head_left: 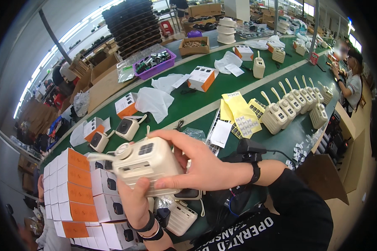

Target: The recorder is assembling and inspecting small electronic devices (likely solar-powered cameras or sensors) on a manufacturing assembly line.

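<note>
Both my hands hold a cream, ribbed, box-shaped device (pixel 157 167) with a round knob, a dark square panel of small buttons and a loop strap. My left hand (pixel 133 198) grips its lower side, the thumb against the front. From the right, my right hand (pixel 201 165) wraps over the top and back, its thumb pressing the lower edge. The device is tilted above the bench. Below my hands lies another cream device (pixel 182 217), partly covered by clear plastic. Two more devices with dark square faces, one of them this device (pixel 127 127), stand beyond on the left.
White and orange boxes (pixel 73 184) are stacked at the left. To the right stands a row of cream devices (pixel 289 102) with raised straps. Yellow sticker sheets (pixel 241 115) lie mid-bench. Behind are a purple basket (pixel 155 65) of metal parts and, far right, a seated person (pixel 351 79).
</note>
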Demonstrator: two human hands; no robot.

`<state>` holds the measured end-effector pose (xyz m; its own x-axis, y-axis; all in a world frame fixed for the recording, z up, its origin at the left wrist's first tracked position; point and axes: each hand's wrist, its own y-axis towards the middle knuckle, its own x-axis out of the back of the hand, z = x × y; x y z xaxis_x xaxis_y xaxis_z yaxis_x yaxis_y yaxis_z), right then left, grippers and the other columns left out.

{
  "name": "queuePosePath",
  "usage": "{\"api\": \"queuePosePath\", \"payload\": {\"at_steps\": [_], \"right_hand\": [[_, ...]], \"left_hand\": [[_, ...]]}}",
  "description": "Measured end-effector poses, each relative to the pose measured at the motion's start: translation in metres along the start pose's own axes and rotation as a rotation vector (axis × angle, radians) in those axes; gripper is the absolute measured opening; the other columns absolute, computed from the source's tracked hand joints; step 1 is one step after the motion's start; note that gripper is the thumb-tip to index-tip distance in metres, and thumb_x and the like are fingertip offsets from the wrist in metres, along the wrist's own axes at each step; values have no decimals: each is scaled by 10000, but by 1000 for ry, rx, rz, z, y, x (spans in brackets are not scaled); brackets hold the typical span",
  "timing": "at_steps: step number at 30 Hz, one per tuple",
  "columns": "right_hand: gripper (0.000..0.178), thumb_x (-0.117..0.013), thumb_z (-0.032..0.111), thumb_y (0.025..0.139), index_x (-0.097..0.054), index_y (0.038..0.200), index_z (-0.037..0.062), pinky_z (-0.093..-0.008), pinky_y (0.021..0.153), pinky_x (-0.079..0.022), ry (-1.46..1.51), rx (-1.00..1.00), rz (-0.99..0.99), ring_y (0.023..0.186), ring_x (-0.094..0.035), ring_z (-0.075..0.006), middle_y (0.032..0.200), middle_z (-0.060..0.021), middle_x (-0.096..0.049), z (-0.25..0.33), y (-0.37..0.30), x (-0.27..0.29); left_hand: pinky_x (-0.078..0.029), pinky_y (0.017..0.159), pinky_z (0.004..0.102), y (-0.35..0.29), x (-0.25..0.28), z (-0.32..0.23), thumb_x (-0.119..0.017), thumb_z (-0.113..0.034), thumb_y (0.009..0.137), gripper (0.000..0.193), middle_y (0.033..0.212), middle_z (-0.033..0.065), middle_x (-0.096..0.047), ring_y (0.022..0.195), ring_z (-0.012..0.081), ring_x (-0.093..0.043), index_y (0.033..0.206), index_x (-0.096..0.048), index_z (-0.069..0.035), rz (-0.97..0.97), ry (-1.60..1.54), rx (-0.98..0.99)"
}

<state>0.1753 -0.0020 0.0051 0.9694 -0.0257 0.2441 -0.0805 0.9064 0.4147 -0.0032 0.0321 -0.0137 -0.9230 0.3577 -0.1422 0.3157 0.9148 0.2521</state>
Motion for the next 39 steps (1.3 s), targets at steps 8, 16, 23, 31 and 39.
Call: {"api": "queuePosePath", "payload": {"at_steps": [8,16,23,31,39], "right_hand": [[295,-509,183,859,-535,1099,14,-225,665,-396,-16,395,-234,814,-486,-122,995,-92,-515,0,2,-22],[337,-372,249,956,-596,914,1,-205,653,-395,388,180,-266,694,-471,-60,796,-34,-573,7,13,-21],[281,-417,227,933,-575,1019,11,-230,613,-403,109,289,-255,691,-500,-120,807,-57,-534,15,5,-20],[254,-511,178,877,-560,1061,11,-266,653,-422,28,233,-266,722,-534,-163,854,-101,-559,-2,13,-17],[242,-460,180,891,-512,1080,38,-300,719,-411,82,390,-213,822,-512,-225,926,-117,-511,-1,6,-24]], "left_hand": [[-372,924,318,-19,-15,-11,-706,-169,715,734,1195,127,-453,1074,196,-469,1289,-294,26,-203,72,-143],[-375,913,314,-21,-15,-11,-681,-149,740,702,1201,132,-444,1071,196,-466,1296,-286,20,-205,111,-136],[-374,909,312,-18,-10,-10,-628,-182,799,607,1167,131,-482,1046,191,-480,1277,-317,28,-160,-30,-100],[-363,920,317,-16,-22,-1,-627,-169,797,627,1185,135,-465,1054,191,-471,1290,-293,26,-189,127,-184],[-378,906,315,-14,-6,0,-559,-245,863,549,1192,144,-463,1069,183,-474,1273,-316,28,-167,121,-162]]}}
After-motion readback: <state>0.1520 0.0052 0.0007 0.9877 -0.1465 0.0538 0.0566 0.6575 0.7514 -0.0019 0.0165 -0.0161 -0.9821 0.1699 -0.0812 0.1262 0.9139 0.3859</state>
